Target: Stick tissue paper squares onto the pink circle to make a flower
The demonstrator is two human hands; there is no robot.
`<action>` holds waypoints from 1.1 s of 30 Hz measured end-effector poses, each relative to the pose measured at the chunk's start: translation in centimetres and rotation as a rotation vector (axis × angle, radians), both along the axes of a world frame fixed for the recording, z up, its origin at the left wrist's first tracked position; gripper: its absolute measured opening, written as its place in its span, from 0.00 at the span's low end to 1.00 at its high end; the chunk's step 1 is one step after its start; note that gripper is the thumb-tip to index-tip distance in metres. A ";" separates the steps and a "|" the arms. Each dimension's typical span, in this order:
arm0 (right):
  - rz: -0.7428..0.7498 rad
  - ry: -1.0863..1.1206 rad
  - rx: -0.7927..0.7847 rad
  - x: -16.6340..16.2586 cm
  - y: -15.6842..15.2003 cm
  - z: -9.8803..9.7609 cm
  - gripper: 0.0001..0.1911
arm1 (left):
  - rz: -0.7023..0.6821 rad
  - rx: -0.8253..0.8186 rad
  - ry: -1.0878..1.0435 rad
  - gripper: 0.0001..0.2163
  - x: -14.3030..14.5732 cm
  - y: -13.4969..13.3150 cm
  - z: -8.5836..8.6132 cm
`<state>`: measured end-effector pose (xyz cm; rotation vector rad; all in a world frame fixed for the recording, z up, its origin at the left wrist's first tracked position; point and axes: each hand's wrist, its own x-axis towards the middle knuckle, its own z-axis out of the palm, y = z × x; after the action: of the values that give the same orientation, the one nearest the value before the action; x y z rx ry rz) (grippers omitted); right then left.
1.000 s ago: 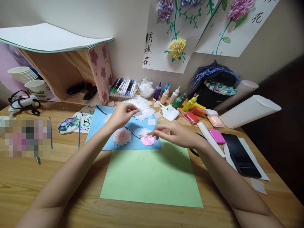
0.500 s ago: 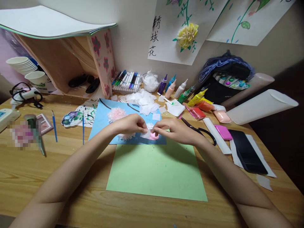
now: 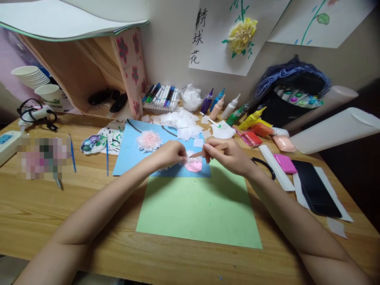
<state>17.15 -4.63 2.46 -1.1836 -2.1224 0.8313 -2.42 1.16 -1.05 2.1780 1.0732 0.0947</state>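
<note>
My left hand (image 3: 170,154) is closed, pinching a small white tissue square against the blue sheet (image 3: 128,150). My right hand (image 3: 228,155) is closed round a thin wooden stick (image 3: 210,149), whose tip points left at the tissue. Both meet over a pink paper circle (image 3: 194,166) with white tufts on it. A fluffy pink tissue flower (image 3: 149,140) sits on the blue sheet to the left. A green sheet (image 3: 198,209) lies in front of my hands.
A heap of white tissue squares (image 3: 182,123) lies behind the blue sheet. Markers (image 3: 160,97) and glue bottles (image 3: 218,107) line the wall. Scissors (image 3: 264,165), pink pad (image 3: 285,163) and black phone (image 3: 316,189) lie right. Brushes (image 3: 107,156) and a paint palette (image 3: 92,143) lie left.
My left hand came down from the tissue heap with a white square to the pink circle. My right hand now holds the stick angled at it. The view tilted down.
</note>
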 end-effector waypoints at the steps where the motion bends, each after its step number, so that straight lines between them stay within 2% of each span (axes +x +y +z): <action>1: 0.024 -0.001 0.022 0.0 -0.1 0.0 0.21 | -0.002 0.001 -0.003 0.08 0.0 0.0 0.0; 6: 0.145 -0.123 0.129 -0.6 -0.2 -0.8 0.18 | 0.003 0.009 -0.001 0.07 0.1 0.2 0.0; 11: 0.137 -0.237 0.170 -0.9 -0.1 -1.6 0.18 | -0.009 -0.002 0.000 0.08 0.1 0.2 0.0; 19: 0.124 -0.242 0.153 -0.8 0.3 -2.0 0.18 | -0.013 0.003 0.009 0.08 -0.1 0.2 0.1; 27: -0.111 -0.058 -0.045 -1.7 0.2 -3.0 0.24 | 0.004 0.063 0.010 0.07 0.4 0.0 -0.5; 33: -0.102 -0.025 -0.019 -1.6 -0.1 -2.4 0.24 | 0.049 0.131 0.019 0.09 0.8 -0.3 -0.8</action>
<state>15.56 -4.71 0.11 -1.3065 -2.0593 0.7961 -1.58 0.91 -1.89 2.2728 1.1606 0.1711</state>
